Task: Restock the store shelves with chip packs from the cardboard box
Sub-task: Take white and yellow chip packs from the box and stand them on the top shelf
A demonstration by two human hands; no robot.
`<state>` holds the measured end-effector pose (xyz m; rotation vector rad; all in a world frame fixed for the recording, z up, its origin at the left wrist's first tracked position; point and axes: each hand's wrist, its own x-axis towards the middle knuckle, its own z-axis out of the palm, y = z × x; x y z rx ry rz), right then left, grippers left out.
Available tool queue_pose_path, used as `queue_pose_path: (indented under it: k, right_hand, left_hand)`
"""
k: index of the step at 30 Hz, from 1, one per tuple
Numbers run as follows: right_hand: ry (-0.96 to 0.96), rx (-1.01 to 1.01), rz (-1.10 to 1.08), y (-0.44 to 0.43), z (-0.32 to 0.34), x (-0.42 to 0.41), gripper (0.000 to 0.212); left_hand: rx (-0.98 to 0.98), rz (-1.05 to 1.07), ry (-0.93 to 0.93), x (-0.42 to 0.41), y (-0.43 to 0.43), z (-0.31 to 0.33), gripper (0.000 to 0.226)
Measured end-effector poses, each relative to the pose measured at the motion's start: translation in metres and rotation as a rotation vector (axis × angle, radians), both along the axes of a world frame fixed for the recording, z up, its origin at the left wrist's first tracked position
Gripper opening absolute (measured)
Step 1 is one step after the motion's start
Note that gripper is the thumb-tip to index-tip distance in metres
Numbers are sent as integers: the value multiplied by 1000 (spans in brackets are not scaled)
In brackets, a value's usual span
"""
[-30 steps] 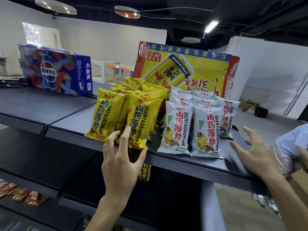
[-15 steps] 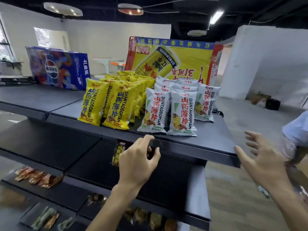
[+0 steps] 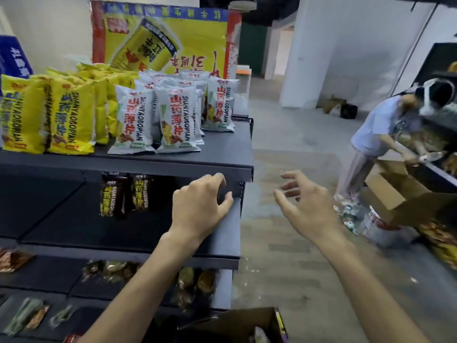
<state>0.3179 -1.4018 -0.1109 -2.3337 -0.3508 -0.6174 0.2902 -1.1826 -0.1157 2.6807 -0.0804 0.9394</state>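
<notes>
Now our view has swung right and down since half a second ago: our left hand (image 3: 200, 206) hangs loosely curled and empty before the second shelf (image 3: 74, 224), and our right hand (image 3: 306, 206) spreads open over the floor. An open cardboard box (image 3: 244, 318) shows at the bottom edge, its contents blurred. Glossy yellow chip packs (image 3: 71, 115) and white chip packs (image 3: 153, 120) stand upright on the flat, dark top shelf (image 3: 222, 164).

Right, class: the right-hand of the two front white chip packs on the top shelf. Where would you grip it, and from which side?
Pinch the white chip pack by its flat top seam, coming from above and in front. It stands upright with other packs close behind and on its left, so the top is probably the freest part.
</notes>
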Motion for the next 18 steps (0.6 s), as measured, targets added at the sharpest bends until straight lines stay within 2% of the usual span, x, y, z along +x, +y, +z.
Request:
queue_pose_path:
  k: [4,8,18]
  right_hand:
    - [80,-60,-24,-22,-41,-7,32]
    - [217,-140,-64,-35,-97,-11,30]
    - [859,-375,-68,-36,-298,-59,27]
  left_hand:
    - [39,-65,112,4,-35,-34,23]
    - [101,-147,300,8,-65,-85,26]
    - [233,-191,942,-35,-62,-305,26]
